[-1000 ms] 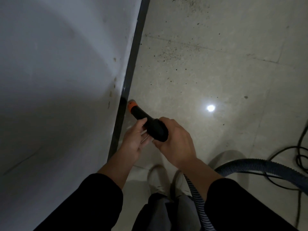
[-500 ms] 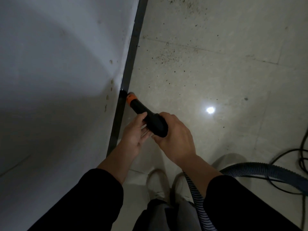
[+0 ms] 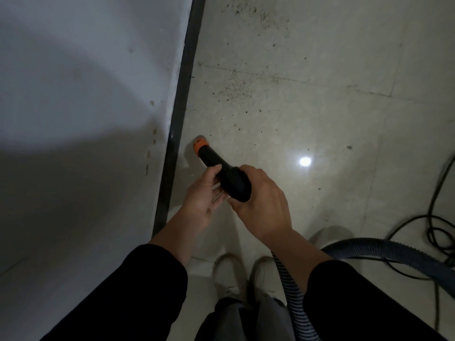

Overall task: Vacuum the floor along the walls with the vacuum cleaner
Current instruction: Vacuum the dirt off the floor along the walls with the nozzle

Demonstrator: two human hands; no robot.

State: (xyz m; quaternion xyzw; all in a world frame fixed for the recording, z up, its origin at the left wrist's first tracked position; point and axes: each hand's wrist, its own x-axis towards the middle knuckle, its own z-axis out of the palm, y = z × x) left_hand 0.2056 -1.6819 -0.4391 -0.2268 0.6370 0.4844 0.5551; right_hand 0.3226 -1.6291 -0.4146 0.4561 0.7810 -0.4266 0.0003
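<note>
A black vacuum wand (image 3: 216, 166) with an orange collar (image 3: 200, 144) points down at the floor just right of the dark baseboard (image 3: 182, 94). My right hand (image 3: 261, 200) grips the wand's thick upper end from the right. My left hand (image 3: 204, 195) holds the wand from the left, fingers curled under it. The ribbed grey hose (image 3: 369, 247) runs from under my right wrist and loops off to the right. Dark crumbs and dust (image 3: 234, 92) lie on the pale floor tiles ahead, near the wall (image 3: 86, 94).
A black power cable (image 3: 438, 217) coils on the floor at the right edge. My two light shoes (image 3: 229, 274) stand just behind the wand. A bright lamp reflection (image 3: 304, 161) shines on the tile.
The wand's orange tip has slid from the baseboard a little to the right and forward along the floor. Both hands kept their hold on the wand.
</note>
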